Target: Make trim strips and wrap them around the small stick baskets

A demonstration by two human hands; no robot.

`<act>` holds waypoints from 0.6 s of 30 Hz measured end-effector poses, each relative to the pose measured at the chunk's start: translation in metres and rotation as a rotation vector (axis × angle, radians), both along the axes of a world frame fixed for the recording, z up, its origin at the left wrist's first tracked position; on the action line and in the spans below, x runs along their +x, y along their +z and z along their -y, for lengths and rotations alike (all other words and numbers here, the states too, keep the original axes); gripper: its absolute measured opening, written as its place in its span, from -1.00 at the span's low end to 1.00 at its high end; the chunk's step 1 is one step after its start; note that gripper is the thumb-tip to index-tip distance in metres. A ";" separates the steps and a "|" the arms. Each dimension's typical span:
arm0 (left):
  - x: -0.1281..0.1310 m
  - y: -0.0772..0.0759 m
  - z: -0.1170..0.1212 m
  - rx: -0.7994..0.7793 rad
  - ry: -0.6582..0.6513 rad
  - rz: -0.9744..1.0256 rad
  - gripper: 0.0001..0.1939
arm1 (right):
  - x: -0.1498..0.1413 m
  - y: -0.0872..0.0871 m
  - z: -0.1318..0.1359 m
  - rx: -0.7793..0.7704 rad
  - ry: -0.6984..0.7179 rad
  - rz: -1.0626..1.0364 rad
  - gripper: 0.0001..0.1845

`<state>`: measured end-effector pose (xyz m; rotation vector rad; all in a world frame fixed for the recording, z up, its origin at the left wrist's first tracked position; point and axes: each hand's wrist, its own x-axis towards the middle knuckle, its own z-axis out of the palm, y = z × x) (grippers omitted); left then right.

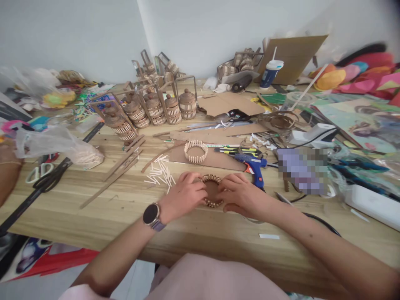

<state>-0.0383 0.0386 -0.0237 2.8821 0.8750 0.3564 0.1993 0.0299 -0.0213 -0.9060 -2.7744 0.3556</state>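
Note:
A round cardboard piece rimmed with short wooden sticks (pixel 213 179) rests at the front of the table. My left hand (pixel 184 196), with a watch (pixel 151 214) on its wrist, is closed on the left side of this ring. From the right, my right hand (pixel 245 193) grips the opposite side with bent fingers. Parts of the rim are hidden under the fingers. A second ring of pale sticks (pixel 196 152) stands just behind, on cardboard. Loose short sticks (pixel 161 171) lie left of my left hand. A blue glue gun (pixel 256 170) lies behind my right hand.
Several lidded stick baskets with handles (pixel 154 109) stand at the back left. Cutter knives (pixel 240 151) lie behind the glue gun. White-handled scissors (pixel 40 173) and a plastic bag (pixel 59 143) are at the left. A lidded cup (pixel 271 74) stands at the back right.

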 end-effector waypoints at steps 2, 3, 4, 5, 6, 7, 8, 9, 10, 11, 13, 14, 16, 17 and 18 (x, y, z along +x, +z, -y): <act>-0.003 0.000 -0.004 -0.034 -0.011 0.008 -0.87 | 0.000 -0.001 0.000 -0.020 -0.014 0.001 -0.86; -0.004 0.000 -0.006 -0.055 -0.024 0.014 -0.85 | 0.000 -0.003 -0.001 -0.026 -0.015 0.001 -0.90; -0.004 -0.001 -0.008 -0.076 -0.035 0.020 -0.84 | 0.000 -0.004 -0.002 -0.029 -0.012 -0.004 -0.89; -0.004 -0.002 -0.010 -0.094 -0.045 0.024 -0.84 | 0.000 -0.005 -0.003 -0.027 -0.002 -0.014 -0.86; -0.004 -0.002 -0.011 -0.106 -0.055 0.027 -0.85 | 0.000 -0.006 -0.004 -0.024 0.011 -0.025 -0.86; -0.004 -0.002 -0.013 -0.113 -0.065 0.028 -0.86 | 0.000 -0.007 -0.005 -0.018 0.023 -0.039 -0.86; -0.005 -0.001 -0.014 -0.115 -0.076 0.026 -0.88 | 0.001 -0.007 -0.005 -0.009 0.031 -0.052 -0.87; -0.006 0.000 -0.015 -0.116 -0.088 0.022 -0.91 | 0.002 -0.007 -0.005 -0.002 0.035 -0.062 -0.87; -0.007 0.001 -0.016 -0.117 -0.097 0.019 -0.89 | 0.003 -0.006 -0.005 0.003 0.037 -0.064 -0.87; -0.008 0.002 -0.017 -0.118 -0.103 0.017 -0.83 | 0.004 -0.005 -0.005 0.006 0.034 -0.060 -0.89; -0.010 0.003 -0.019 -0.122 -0.101 0.022 -0.80 | 0.006 -0.003 -0.004 0.010 0.018 -0.044 -0.89; -0.011 0.003 -0.019 -0.125 -0.098 0.028 -0.84 | 0.006 -0.002 -0.003 0.008 0.009 -0.035 -0.87; -0.011 0.002 -0.021 -0.127 -0.098 0.045 -0.91 | 0.005 -0.002 -0.003 -0.008 -0.007 -0.026 -0.87; -0.010 0.001 -0.021 -0.128 -0.103 0.053 -0.90 | 0.005 -0.003 -0.003 -0.018 -0.010 -0.028 -0.89; -0.009 0.000 -0.021 -0.128 -0.108 0.060 -0.90 | 0.004 -0.003 -0.003 -0.026 -0.012 -0.034 -0.89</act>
